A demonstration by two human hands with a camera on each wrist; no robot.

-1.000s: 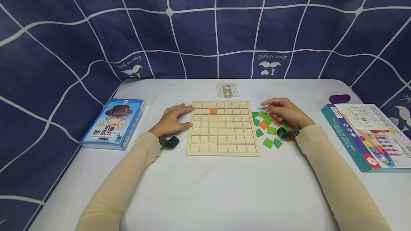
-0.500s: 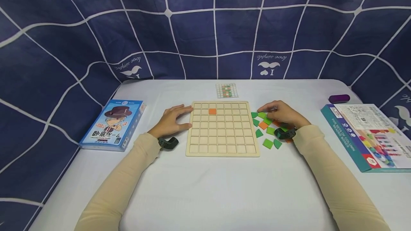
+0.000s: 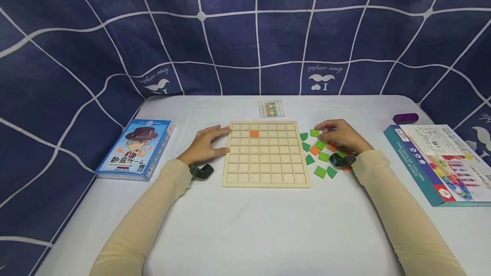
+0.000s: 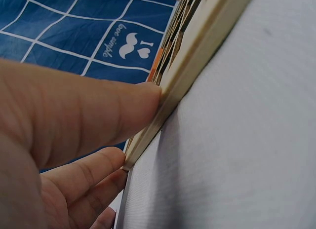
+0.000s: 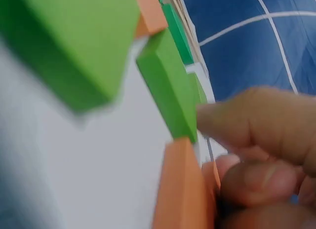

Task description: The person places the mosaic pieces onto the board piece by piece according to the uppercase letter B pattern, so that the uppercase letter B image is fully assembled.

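Beside the board, left hand splayed against it, the right hand is edge-pinching a probably light, stiff green tile.

A curtained tabletop nook, the wider room hidden: navy gridded fabric hangs from nine through twelve to three o'clock about a white-covered table, a game box at nine.

White table | grid board | tiles | card | blue box | teal box | purple object
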